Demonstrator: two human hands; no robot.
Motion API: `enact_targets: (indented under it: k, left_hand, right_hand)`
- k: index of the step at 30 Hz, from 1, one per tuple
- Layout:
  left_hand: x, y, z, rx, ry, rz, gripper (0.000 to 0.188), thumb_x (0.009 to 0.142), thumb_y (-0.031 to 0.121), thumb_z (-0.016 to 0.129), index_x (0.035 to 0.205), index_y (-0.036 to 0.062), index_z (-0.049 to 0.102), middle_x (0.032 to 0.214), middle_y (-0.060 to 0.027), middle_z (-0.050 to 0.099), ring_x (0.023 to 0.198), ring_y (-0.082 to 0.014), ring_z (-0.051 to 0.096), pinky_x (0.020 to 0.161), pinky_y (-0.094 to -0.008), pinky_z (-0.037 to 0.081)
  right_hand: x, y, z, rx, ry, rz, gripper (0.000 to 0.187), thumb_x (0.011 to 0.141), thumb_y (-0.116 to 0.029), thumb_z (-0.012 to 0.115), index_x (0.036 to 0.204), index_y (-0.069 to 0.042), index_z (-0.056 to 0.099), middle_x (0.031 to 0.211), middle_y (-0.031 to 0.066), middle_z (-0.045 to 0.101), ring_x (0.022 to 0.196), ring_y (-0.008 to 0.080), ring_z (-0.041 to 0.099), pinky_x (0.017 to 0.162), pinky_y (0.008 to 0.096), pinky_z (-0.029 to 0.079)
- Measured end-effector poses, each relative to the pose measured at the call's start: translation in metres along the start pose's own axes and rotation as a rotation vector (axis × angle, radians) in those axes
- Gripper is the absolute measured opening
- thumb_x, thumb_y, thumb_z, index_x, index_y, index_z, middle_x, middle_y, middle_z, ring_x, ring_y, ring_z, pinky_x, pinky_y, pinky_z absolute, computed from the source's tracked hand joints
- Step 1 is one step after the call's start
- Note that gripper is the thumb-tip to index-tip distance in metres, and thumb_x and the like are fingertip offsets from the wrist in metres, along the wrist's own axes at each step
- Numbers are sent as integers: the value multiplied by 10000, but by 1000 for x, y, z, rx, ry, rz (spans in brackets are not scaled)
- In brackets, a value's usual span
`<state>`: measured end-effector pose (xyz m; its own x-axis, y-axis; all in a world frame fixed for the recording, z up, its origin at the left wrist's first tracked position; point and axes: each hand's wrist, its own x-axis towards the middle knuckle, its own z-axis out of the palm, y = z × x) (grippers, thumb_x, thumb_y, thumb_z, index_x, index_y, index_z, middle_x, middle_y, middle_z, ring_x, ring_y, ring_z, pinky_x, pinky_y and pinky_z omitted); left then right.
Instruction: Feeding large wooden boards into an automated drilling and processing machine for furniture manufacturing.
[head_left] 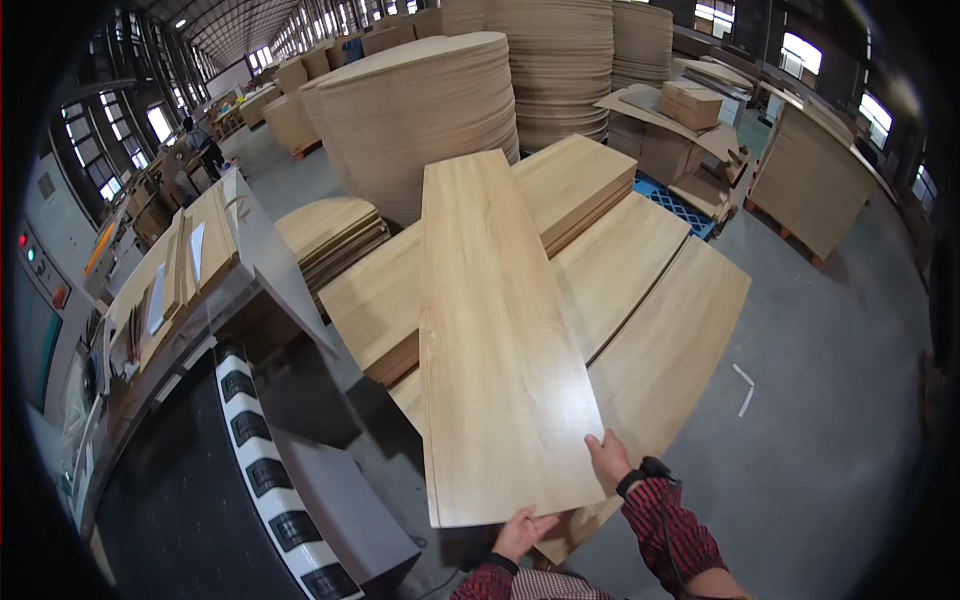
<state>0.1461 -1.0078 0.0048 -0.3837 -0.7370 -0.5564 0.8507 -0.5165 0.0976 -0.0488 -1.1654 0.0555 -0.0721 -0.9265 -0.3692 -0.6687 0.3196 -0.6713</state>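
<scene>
A long light wood-grain board [500,340] reaches from just in front of me across the panels beyond. My right hand [608,462] is closed on its right edge near the close corner, thumb on top and the other fingers hidden beneath. At the near edge, my left hand [522,533] holds the board, its fingertips partly out of sight under it. Below the board lie similar panels: a stack [590,180] running crosswise, another panel [625,250] and a wide one [680,320] at the right.
At the left stands a machine with a black belt [180,500] and a white strip with dark blocks [262,450]. Tall round stacks of sheets [410,120] rise beyond the panels. A blue pallet [675,207] and a small carton [690,104] are at the far right. One person [205,148] stands far left.
</scene>
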Motion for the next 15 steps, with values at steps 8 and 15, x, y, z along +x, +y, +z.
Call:
enact_targets:
  k: [8,15]
  left_hand:
    - [-24,54,-57,-142,422,498,417,811,307,475,1134,51,407,1133,-124,463,1054,-295,446,919,-433,340]
    - [-62,72,-76,-76,410,495,436,810,308,466,1150,45,396,1144,-144,440,1068,-293,421,931,-411,312]
  right_hand:
    - [-31,37,91,110,-512,-155,607,823,-330,516,1265,16,285,875,114,555,735,164,561,605,263,463]
    - [-153,75,107,426,-774,150,456,881,-239,451,1254,-18,310,990,148,564,803,214,600,663,292,489]
